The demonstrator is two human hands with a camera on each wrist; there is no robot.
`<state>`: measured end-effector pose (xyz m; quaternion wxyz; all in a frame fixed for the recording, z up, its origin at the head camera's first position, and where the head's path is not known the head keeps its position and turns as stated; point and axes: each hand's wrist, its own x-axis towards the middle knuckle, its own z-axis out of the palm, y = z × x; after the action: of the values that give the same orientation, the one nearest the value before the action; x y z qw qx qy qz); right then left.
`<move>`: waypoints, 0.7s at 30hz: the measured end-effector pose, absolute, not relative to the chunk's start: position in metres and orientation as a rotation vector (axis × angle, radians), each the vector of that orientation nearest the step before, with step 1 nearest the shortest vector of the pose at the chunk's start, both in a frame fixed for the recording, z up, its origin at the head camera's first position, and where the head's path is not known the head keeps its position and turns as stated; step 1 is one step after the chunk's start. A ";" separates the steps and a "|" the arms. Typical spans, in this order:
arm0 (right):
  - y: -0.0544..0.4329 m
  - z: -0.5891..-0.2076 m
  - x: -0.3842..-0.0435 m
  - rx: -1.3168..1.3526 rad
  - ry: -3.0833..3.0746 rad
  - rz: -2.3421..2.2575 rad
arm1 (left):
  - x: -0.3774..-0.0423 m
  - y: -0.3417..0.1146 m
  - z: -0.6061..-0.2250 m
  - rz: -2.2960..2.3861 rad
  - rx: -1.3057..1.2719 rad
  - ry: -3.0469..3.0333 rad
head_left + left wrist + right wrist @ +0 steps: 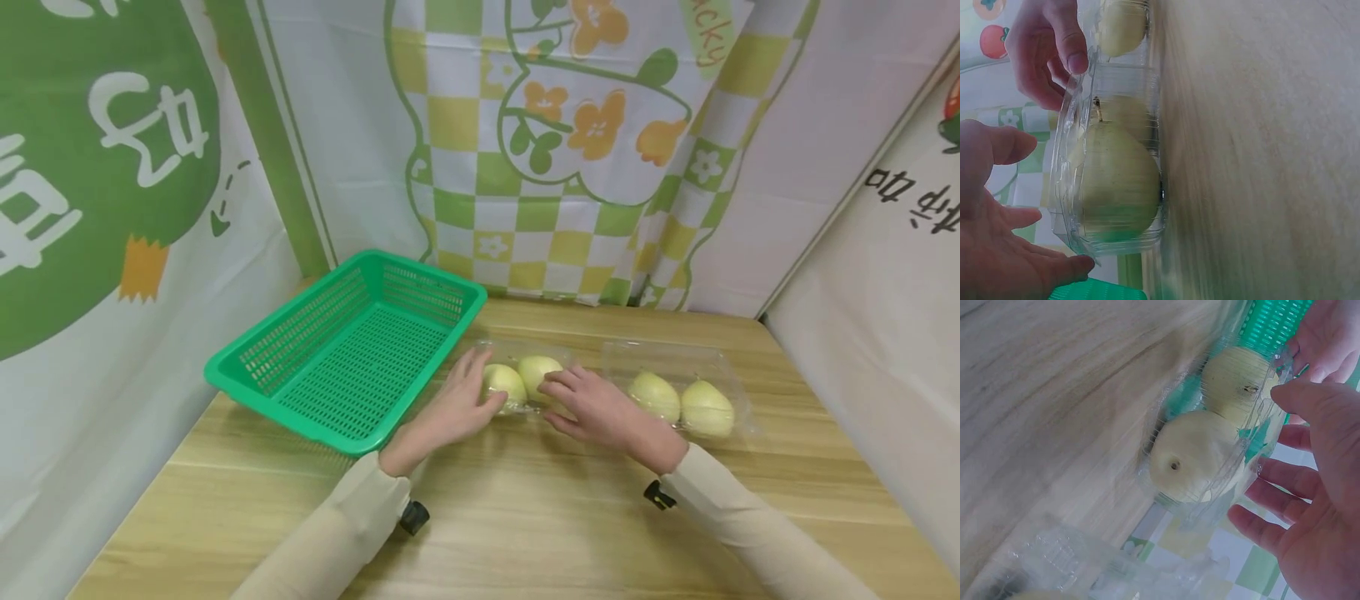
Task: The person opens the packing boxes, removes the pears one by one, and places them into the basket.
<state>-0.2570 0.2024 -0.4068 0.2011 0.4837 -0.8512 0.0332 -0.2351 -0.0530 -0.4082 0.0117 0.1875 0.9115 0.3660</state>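
A clear plastic clamshell box (pixel 529 408) holds two pale yellow pears, a left pear (pixel 504 385) and a right pear (pixel 537 372). My left hand (pixel 459 398) is at the box's left end, fingers spread; in the left wrist view a fingertip (pixel 1075 269) meets the lid's corner. Over the right end is my right hand (pixel 592 406), its fingers loosely bent; the right wrist view has the thumb (pixel 1297 397) right at the lid's edge. Both hands are apart from the pears, with the plastic between.
To the left stands a green perforated basket (pixel 352 367), its inside showing bare mesh. A second clear box (pixel 742 408) with two pears (pixel 678 404) sits to the right on the wooden table (pixel 525 525). Patterned fabric (pixel 555 233) hangs behind.
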 end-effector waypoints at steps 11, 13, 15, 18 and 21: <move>0.211 -0.403 -0.252 1.338 -2.378 0.032 | -0.235 -0.051 -0.411 1.118 0.582 2.768; 0.212 -0.402 -0.251 1.337 -2.390 0.016 | -0.236 -0.050 -0.412 1.100 0.595 2.765; 0.214 -0.401 -0.251 1.331 -2.409 0.012 | -0.236 -0.050 -0.412 1.076 0.612 2.763; 0.215 -0.400 -0.251 1.324 -2.431 0.013 | -0.237 -0.049 -0.413 1.053 0.625 2.757; 0.215 -0.400 -0.251 1.323 -2.434 0.009 | -0.238 -0.048 -0.414 1.040 0.621 2.750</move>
<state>-0.2505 0.2149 -0.4001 0.1846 0.4694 -0.8634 0.0031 -0.2377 -0.0478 -0.4135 0.0685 0.2063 0.9130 0.3452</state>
